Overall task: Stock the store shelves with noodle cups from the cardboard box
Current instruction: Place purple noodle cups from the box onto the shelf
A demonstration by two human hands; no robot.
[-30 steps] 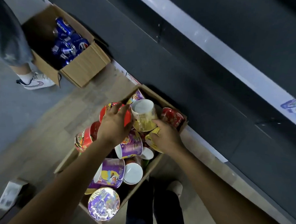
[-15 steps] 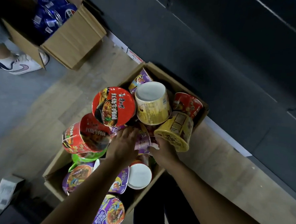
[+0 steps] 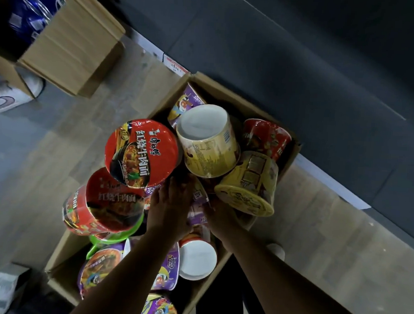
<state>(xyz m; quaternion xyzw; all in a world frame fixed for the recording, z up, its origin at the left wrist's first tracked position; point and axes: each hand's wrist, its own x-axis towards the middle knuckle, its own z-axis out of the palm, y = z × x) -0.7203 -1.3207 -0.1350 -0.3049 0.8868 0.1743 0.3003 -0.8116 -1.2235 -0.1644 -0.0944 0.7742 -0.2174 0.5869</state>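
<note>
Your left hand [image 3: 172,204] and right hand [image 3: 219,216] flank a purple cup [image 3: 198,215], likely to lift it; fingers hidden, grip unclear.

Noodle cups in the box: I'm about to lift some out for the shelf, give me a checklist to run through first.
1. Left hand grip: fingertips hidden under the red-lidded cup; cannot tell.
2. Right hand grip: fingers hidden under the yellow cup on its side; cannot tell.
3. Red-lidded cup steady: it sits tilted on top of the pile; not ok.
4. Upturned yellow cup steady: it leans, base up; not ok.
5. Cardboard box open and on the floor: ok.
6. Room on the dark shelf: cannot tell.
</note>
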